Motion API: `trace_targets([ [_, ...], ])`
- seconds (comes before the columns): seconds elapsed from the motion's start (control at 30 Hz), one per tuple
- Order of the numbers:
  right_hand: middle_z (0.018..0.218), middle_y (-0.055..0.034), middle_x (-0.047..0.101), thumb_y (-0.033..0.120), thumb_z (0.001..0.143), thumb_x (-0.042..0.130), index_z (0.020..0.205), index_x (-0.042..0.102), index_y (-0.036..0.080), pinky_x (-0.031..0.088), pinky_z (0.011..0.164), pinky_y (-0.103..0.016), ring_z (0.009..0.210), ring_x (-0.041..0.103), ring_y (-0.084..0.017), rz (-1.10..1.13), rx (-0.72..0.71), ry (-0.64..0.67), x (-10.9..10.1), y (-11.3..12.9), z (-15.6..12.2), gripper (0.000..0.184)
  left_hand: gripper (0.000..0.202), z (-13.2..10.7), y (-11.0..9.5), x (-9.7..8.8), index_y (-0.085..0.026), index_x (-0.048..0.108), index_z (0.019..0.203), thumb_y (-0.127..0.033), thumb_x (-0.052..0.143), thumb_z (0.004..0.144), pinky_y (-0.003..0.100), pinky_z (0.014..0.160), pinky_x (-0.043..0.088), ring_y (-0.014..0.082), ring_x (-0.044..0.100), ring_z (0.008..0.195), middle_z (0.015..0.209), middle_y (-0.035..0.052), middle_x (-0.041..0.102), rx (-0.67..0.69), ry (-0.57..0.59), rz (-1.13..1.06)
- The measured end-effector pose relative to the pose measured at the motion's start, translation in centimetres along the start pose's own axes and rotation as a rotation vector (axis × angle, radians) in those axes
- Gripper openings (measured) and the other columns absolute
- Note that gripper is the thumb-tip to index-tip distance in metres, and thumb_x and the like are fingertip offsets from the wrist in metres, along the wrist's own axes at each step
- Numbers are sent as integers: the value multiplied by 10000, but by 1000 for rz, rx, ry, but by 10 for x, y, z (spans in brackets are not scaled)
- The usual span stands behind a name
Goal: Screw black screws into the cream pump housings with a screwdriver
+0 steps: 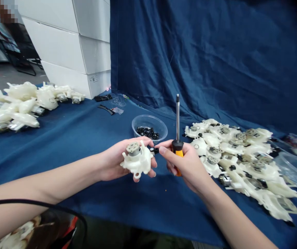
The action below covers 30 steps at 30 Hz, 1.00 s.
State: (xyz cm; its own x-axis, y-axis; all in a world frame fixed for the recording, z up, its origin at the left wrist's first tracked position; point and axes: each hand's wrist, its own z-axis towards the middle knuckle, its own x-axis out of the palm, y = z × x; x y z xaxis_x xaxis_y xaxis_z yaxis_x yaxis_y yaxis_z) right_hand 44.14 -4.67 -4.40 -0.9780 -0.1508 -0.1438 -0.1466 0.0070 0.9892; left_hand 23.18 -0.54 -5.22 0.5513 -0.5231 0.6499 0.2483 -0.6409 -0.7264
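My left hand (114, 159) is closed around a cream plastic housing (140, 164), which has a round metal motor (133, 148) set in its top. In my right hand (187, 162) a screwdriver (178, 121) with an orange and black handle is gripped, its shaft pointing up. The thumb and forefinger of that hand are at a small black part (153, 150) on the housing's right side. Whether they pinch it or only touch it I cannot tell. Just beyond both hands stands a clear plastic bowl (161, 128) holding many small black parts (147, 132).
Similar cream housings with motors (239, 148) lie heaped at the right, and more housings (21, 103) at the left. White boxes (60, 48) are stacked behind. A clear container (293, 169) sits far right. A black cable (34, 203) crosses the lower left.
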Motion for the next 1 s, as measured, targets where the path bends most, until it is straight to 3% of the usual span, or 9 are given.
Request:
trace_targets([
  [0.2,516,62,514,520,793,822,971,741,157,340,381,-154,388,432,-37,78,18,22,4,-7,-3,412,167,2,3,2,-195,569,998,-348,507,970,242,373,564,247,754,582,757,97,742,-67,26,-79],
  [0.37,472,71,493,509,869,760,935,717,162,340,390,-123,387,434,-28,91,14,49,6,-8,-4,356,199,5,8,-2,-191,606,996,-351,490,969,189,308,479,167,629,401,706,92,733,-136,66,-109],
  [0.5,453,75,475,510,888,741,932,702,155,338,398,-113,388,426,-25,125,41,90,6,-7,-7,359,229,6,8,-3,-202,579,1026,-378,435,995,171,256,396,169,570,333,634,87,714,-148,63,-53],
  [0.7,478,77,463,507,891,734,948,708,159,345,402,-127,401,418,-28,138,57,97,5,-8,-9,353,201,6,3,0,-218,495,1000,-417,472,988,189,254,393,183,563,317,622,74,711,-162,92,96],
  [0.9,563,45,522,458,858,769,990,766,151,384,455,-176,465,457,-46,-1,-52,33,2,-13,-13,334,217,4,6,5,-249,484,1039,-438,566,971,207,446,507,209,694,537,687,95,749,-3,-105,247],
  [1.0,591,54,509,427,831,793,1004,770,162,390,490,-184,483,440,-38,-10,-49,30,2,-11,-13,318,243,4,5,10,-251,479,1034,-457,580,953,232,439,505,227,694,534,689,90,746,9,-178,298],
])
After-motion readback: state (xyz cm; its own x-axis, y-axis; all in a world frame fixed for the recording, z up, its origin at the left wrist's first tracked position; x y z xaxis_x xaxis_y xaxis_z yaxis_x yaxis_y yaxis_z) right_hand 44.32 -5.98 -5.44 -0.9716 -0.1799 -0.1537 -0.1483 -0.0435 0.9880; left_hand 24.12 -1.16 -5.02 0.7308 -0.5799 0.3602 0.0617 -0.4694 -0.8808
